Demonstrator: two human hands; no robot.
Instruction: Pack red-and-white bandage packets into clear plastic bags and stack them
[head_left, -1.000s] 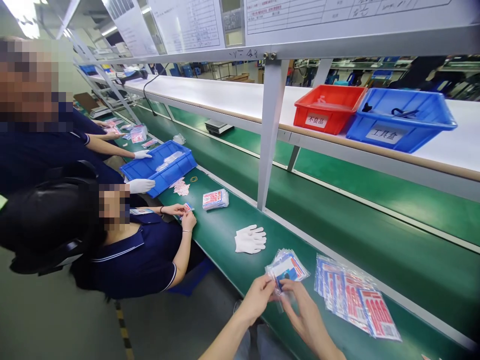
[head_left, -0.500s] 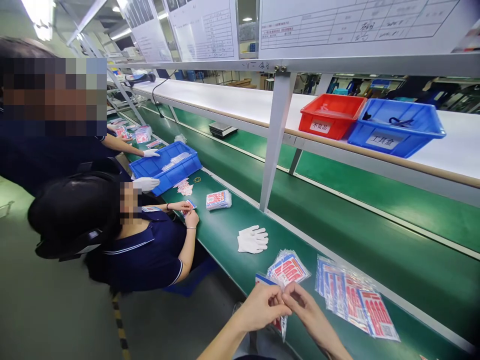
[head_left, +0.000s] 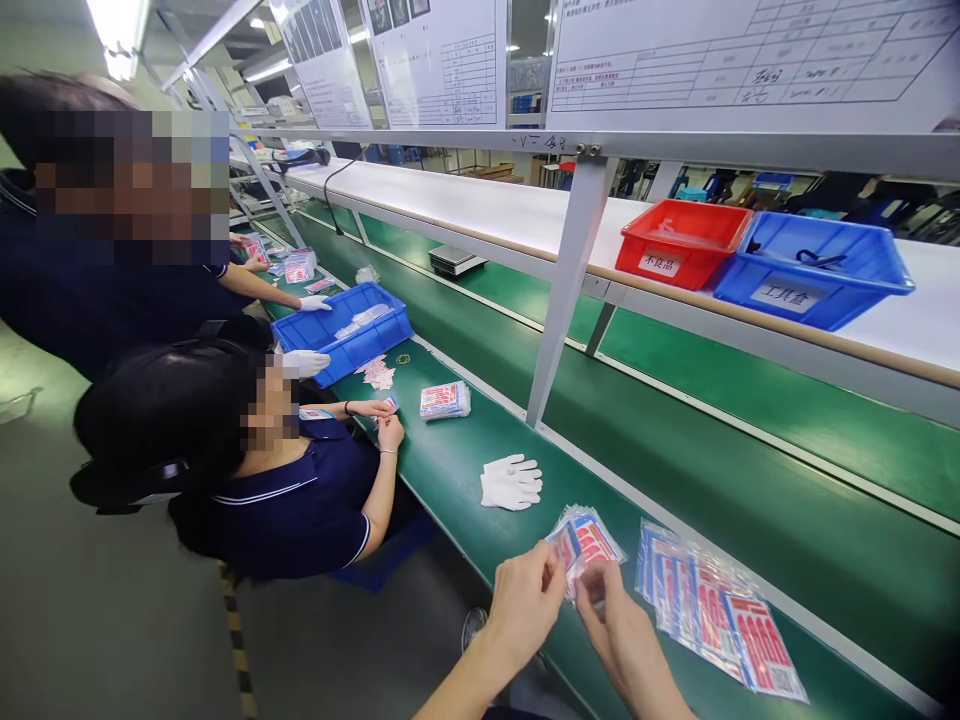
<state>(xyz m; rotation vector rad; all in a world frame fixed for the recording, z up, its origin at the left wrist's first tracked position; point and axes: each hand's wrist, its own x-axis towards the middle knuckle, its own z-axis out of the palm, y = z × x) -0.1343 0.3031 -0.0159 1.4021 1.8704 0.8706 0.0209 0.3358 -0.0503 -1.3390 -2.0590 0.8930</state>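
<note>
My left hand (head_left: 525, 600) pinches a clear plastic packet (head_left: 564, 548) holding a blue and red printed card. Thumb and fingers of my right hand (head_left: 619, 625) are closed at the packet's lower right edge, partly hiding it. Right behind the held packet, a small pile of like packets (head_left: 600, 540) lies on the green bench (head_left: 450, 500). To the right, a fanned row of printed packets (head_left: 716, 610) overlaps on the bench. A white glove (head_left: 511, 483) lies flat to the left of the pile.
Left of me a seated co-worker (head_left: 300, 500) handles a small packet near a packet stack (head_left: 445, 400). Another person reaches toward a blue crate (head_left: 345, 330). A metal post (head_left: 570, 290) carries the shelf with a red bin (head_left: 682, 243) and a blue bin (head_left: 814, 270).
Both hands have moved up and forward, bringing the packet from the bench's near edge to in front of the small pile. The view has shifted slightly.
</note>
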